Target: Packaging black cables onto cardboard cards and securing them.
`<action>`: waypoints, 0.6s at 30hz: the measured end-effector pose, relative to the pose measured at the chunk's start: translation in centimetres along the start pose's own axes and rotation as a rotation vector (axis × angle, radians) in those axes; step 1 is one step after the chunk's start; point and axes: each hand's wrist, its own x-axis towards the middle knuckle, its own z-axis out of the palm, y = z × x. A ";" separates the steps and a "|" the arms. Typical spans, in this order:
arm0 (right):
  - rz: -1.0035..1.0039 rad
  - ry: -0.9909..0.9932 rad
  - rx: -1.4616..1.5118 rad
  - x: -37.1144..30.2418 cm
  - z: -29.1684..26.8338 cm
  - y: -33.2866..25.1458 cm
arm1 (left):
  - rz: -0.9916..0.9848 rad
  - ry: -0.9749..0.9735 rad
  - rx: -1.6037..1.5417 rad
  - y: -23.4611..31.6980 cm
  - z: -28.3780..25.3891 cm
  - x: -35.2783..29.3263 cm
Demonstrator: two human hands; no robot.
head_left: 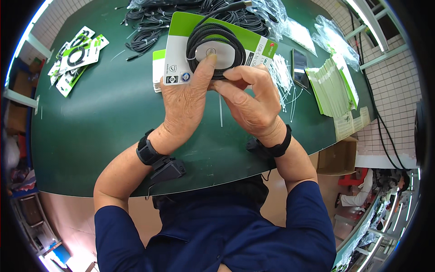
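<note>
A green-and-white packaging card point(177, 29) is held up over the table in my left hand point(183, 102), whose thumb presses on its front. On the card lies a coiled black braided cable point(194, 45), with one plug end sticking out past the top edge. A thin white tie shows at the coil's left side. My right hand point(256, 102) has its fingertips pinched at the coil's lower right; what is between them is hidden. Below the fingers, a narrow white strip point(221, 113) shows against the green tabletop; I cannot tell whether it hangs or lies there.
Carded cables point(81, 56) lie piled at the left of the green table point(90, 136). Bundled black cables point(147, 34) and clear plastic bags point(272, 13) cover the far side. Loose white cable ties point(282, 79), a phone point(299, 68) and a stack of cards point(331, 88) are at right.
</note>
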 end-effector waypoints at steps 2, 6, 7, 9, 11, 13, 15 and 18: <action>0.000 -0.023 -0.046 0.3 -0.1 -0.3 | 0.002 -0.007 0.033 0.0 -0.3 0.0; 0.004 -0.079 -0.129 0.9 -0.2 -0.8 | 0.028 -0.012 0.092 -0.2 -0.7 0.0; 0.008 -0.091 -0.125 1.0 -0.2 -0.9 | 0.048 -0.006 0.080 -0.3 -0.8 0.0; 0.018 -0.098 -0.119 1.0 -0.1 -1.1 | 0.066 -0.002 0.075 -0.5 -0.9 -0.1; 0.047 -0.116 -0.084 0.8 0.0 -1.3 | 0.074 0.006 0.059 -0.7 -1.0 -0.1; 0.070 -0.120 -0.065 0.6 0.1 -1.4 | 0.073 0.008 0.058 -0.8 -1.1 -0.1; 0.092 -0.122 -0.041 0.5 0.1 -1.2 | 0.064 -0.014 0.073 -0.5 -1.1 0.0; 0.121 -0.107 -0.021 0.3 0.1 -1.5 | 0.047 -0.025 0.068 -0.3 -1.1 -0.1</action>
